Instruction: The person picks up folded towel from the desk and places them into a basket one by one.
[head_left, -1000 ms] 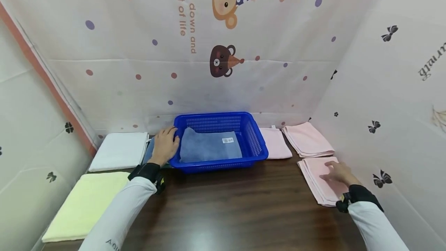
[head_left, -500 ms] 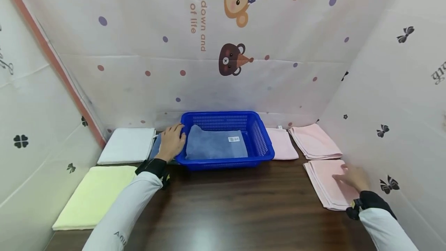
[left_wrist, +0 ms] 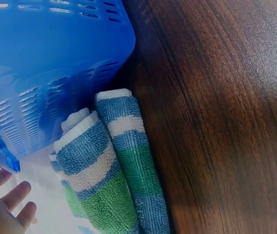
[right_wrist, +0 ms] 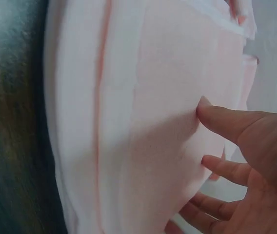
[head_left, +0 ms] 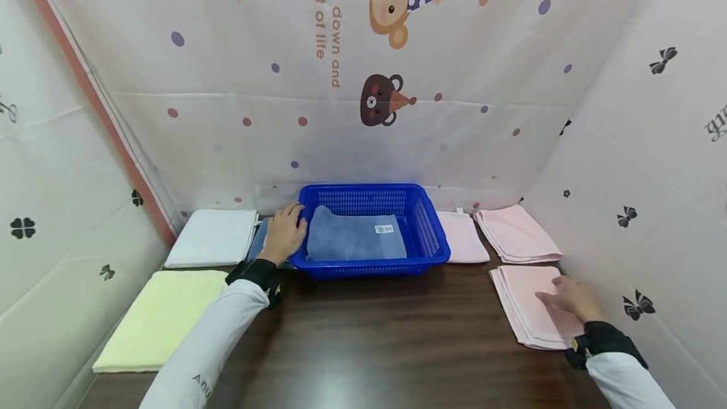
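In the head view my left hand (head_left: pixel 284 235) is at the left rim of a blue plastic basket (head_left: pixel 372 267), its thumb over the rim. The left wrist view shows other fingers (left_wrist: pixel 16 196) loosely bent outside the basket wall. A folded blue towel (head_left: pixel 352 238) with a white label lies in the basket. At the right, my right hand (head_left: pixel 573 298) is over a stack of folded pink towels (head_left: pixel 525 286). The right wrist view shows its thumb and fingertips spread at the top towel's (right_wrist: pixel 163 97) edge, touching it lightly; no clear grip shows.
Folded striped towels (left_wrist: pixel 99 180) lie left of the basket, beside a white towel (head_left: pixel 212 238) and a pale yellow towel (head_left: pixel 165 314). More pink towels (head_left: pixel 462 238) (head_left: pixel 518 234) lie right of the basket. Patterned cloth walls (head_left: pixel 272 144) enclose the brown table (head_left: pixel 369 333).
The head view has shifted, moving the scene slightly rightward. My right hand has moved slightly over the pink stack, its thumb and finger now spread there. The left hand stays at the basket rim.
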Demonstrator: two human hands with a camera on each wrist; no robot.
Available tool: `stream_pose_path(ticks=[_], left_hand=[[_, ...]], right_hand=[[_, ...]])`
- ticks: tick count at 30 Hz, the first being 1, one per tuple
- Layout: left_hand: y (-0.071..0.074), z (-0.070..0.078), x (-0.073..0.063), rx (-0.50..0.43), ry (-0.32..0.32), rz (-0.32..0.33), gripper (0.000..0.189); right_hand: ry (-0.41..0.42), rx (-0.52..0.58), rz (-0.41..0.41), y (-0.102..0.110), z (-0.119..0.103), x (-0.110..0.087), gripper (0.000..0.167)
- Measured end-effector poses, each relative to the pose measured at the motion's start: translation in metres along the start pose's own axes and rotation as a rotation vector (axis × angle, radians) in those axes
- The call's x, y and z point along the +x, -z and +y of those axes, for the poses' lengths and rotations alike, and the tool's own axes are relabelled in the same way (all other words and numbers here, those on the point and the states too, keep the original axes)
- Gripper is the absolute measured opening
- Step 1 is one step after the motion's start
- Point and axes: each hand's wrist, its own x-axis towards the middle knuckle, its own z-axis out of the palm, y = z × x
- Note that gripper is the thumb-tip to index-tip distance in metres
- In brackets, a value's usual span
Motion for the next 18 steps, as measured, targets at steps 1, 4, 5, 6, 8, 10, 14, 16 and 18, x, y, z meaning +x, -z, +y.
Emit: stream_pose_path(ticks=[1, 4, 5, 6, 8, 10, 14, 16, 18], left_hand=[[0.001, 0.001, 0.001, 0.003, 0.002, -0.003, 0.043], [0.002, 0.003, 0.002, 0.016, 0.002, -0.010, 0.043], [0.002, 0.003, 0.002, 0.023, -0.002, -0.011, 0.043], [0.001, 0.004, 0.002, 0.024, -0.003, -0.012, 0.043], [0.001, 0.005, 0.002, 0.030, -0.009, -0.008, 0.043], [0.001, 0.005, 0.002, 0.030, -0.010, -0.005, 0.043], [0.002, 0.005, 0.001, 0.032, -0.001, 0.000, 0.042], [0.003, 0.005, 0.000, 0.036, 0.001, -0.001, 0.042], [0.003, 0.004, 0.000, 0.043, 0.001, -0.010, 0.043]], right_hand=[[-0.030, 0.010, -0.006, -0.001, -0.003, -0.001, 0.076], [-0.108, 0.044, -0.010, -0.003, -0.011, -0.003, 0.075], [-0.119, 0.050, -0.007, -0.004, -0.013, -0.005, 0.074], [-0.127, 0.054, -0.004, -0.005, -0.014, -0.006, 0.074], [-0.112, 0.047, 0.010, -0.007, -0.016, -0.008, 0.074], [-0.083, 0.033, 0.017, -0.009, -0.017, -0.009, 0.075], [-0.076, 0.058, -0.011, -0.012, -0.023, -0.013, 0.077], [-0.079, 0.067, -0.031, -0.014, -0.028, -0.014, 0.079], [-0.075, 0.069, -0.052, -0.014, -0.032, -0.017, 0.080]])
